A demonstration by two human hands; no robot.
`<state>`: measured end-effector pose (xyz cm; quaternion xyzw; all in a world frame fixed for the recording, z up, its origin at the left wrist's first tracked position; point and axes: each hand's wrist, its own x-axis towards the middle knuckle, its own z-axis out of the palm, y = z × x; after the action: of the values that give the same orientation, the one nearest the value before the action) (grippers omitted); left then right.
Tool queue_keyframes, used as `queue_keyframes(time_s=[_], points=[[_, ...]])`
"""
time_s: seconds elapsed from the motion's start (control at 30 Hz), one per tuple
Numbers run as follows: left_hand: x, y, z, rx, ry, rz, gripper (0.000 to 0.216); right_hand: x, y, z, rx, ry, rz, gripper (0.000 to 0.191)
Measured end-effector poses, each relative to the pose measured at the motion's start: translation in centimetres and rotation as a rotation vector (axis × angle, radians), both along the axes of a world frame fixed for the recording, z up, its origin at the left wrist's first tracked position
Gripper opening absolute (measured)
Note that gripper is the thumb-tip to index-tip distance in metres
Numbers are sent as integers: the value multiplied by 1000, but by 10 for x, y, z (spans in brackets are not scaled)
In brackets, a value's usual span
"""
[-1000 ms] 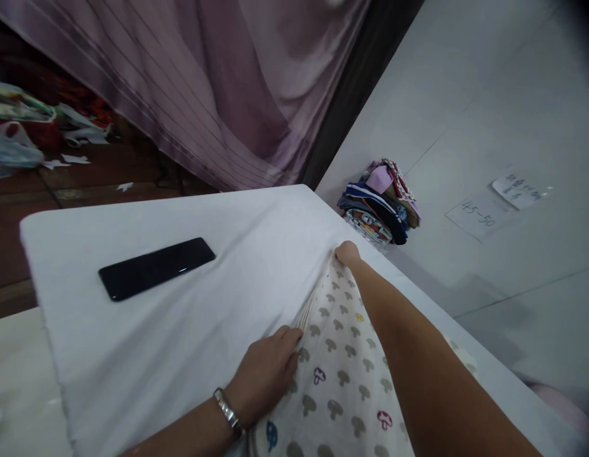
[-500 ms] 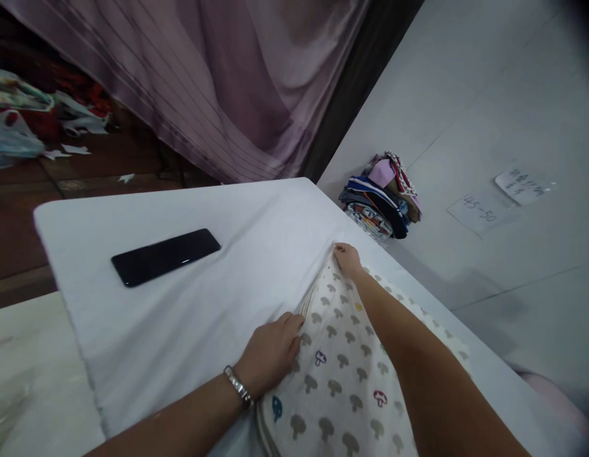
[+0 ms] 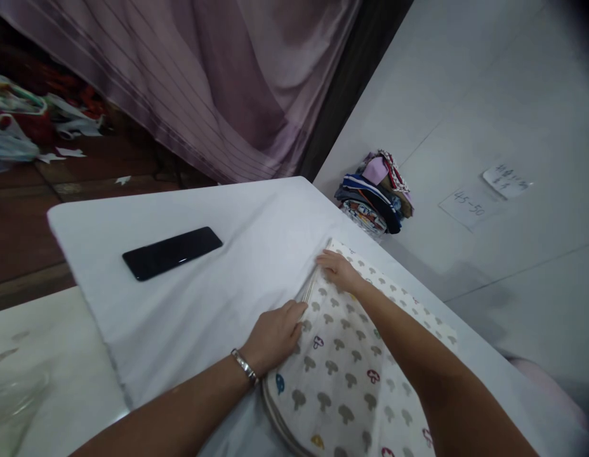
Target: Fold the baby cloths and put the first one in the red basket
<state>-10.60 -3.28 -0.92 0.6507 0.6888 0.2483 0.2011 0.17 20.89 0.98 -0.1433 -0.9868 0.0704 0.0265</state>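
A folded cream cloth with a mushroom print (image 3: 351, 374) lies on a white-covered table (image 3: 213, 298). My left hand (image 3: 275, 333), with a metal bracelet at the wrist, rests flat on the cloth's left folded edge, fingers together. Farther along that edge, near the far corner, my right hand (image 3: 337, 270) lies with its fingers stretched on the fabric. Neither hand grips anything.
A black phone (image 3: 172, 252) lies face up on the table, left of the cloth. A pile of folded colourful clothes (image 3: 375, 197) sits on the pale floor beyond the table. Paper notes (image 3: 485, 193) lie on the floor at the right. A mauve curtain (image 3: 204, 82) hangs behind.
My right hand has drawn back from the cloth's far corner and now lies flat lower along the edge. The cloth's far corner lies spread flat. The left hand has hardly shifted.
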Motion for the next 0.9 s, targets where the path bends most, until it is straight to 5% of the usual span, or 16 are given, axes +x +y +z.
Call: queue_keyframes(time_s=[0.2,0.53,0.73,0.9], points=[[0,-1,4,5,32,-38,31,-27,6,23,34,-328,242,42],[0,-3,7,48,8,-63,30,-64,-2,36,202,-688,237,30],[1,-3,6,57,2,-71,28,-63,-1,35,196,-725,314,24],[1,-2,1,57,-4,-61,28,-60,9,38,135,-745,225,32]])
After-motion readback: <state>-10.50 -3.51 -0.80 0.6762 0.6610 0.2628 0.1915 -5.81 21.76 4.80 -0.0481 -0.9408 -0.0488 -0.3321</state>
